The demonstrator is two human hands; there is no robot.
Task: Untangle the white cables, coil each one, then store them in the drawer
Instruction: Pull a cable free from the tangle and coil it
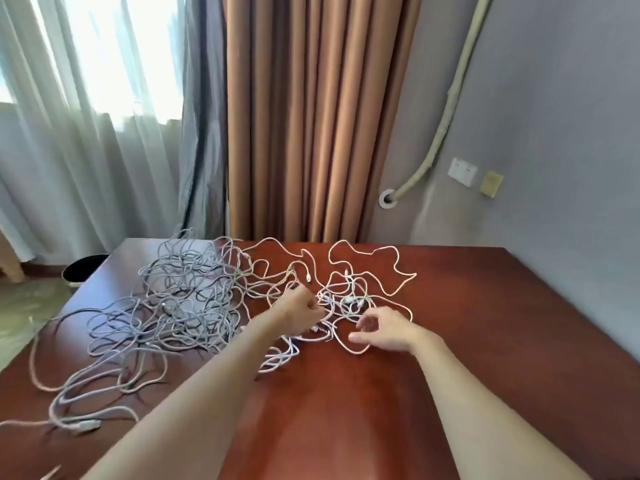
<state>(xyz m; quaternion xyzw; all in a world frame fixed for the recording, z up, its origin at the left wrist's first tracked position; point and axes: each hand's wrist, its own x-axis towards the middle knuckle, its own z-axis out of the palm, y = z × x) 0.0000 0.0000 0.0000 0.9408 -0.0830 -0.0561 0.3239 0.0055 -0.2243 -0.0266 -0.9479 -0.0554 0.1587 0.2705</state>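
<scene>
Far to my left on the table [450, 341] sprawls the grey cable heap [173, 306], a loose mass running from the far left corner down to the near left edge, with a plug end lying near me. It overlaps the white cables [346, 299] along its right side, so the two bundles are not cleanly apart there.

My left hand [299, 311] is reached into the left part of the white tangle, fingers curled in and pinching what looks like a white strand near the knot at the middle; exactly which strand I cannot tell. The white cables lie across the middle of the table, thin loops reaching toward the far edge and a denser clump just beyond my hands, with a few loops trailing toward me under my left wrist.

My right hand [384, 329] hovers just right of that clump, fingers loosely spread and half bent, holding nothing, its fingertips close to a near loop.

I judge I am at the very start: untangling, nothing coiled, no drawer in view. Next I need my right hand to take a free end or plug and draw it out while my left steadies the knot, gently, so the loops don't tighten.
</scene>
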